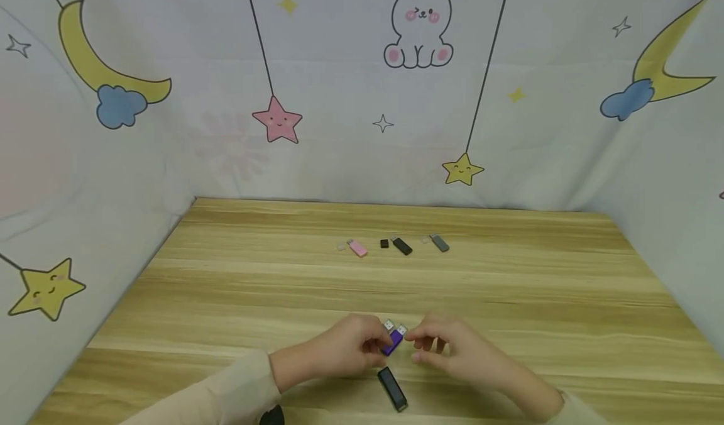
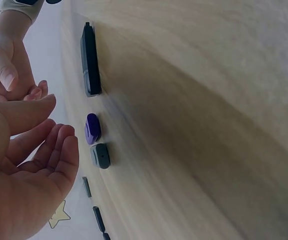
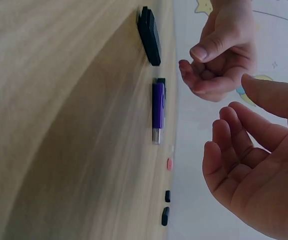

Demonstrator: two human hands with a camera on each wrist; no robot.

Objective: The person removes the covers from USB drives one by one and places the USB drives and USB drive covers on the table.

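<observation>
A purple USB stick [image 1: 394, 342] lies on the wooden table with its metal plug bare. Close beside it is a dark grey USB stick [image 2: 101, 156], mostly hidden in the head view by my left hand [image 1: 362, 344], though its plug shows. The left hand hovers over the two sticks, thumb and fingertips apart, holding nothing. Just to their right is my right hand [image 1: 444, 344], its fingers loosely bent and nothing between them. Nearer me lies a long black flat-sided object [image 1: 393, 388].
Farther back on the table [image 1: 254, 274] lie a pink USB stick [image 1: 357, 248], a black USB stick [image 1: 401, 245] and a grey USB stick [image 1: 440, 242]. Beside the black one is a small black cap [image 1: 384, 243]. White printed cloth [image 1: 339, 167] walls off the back and sides.
</observation>
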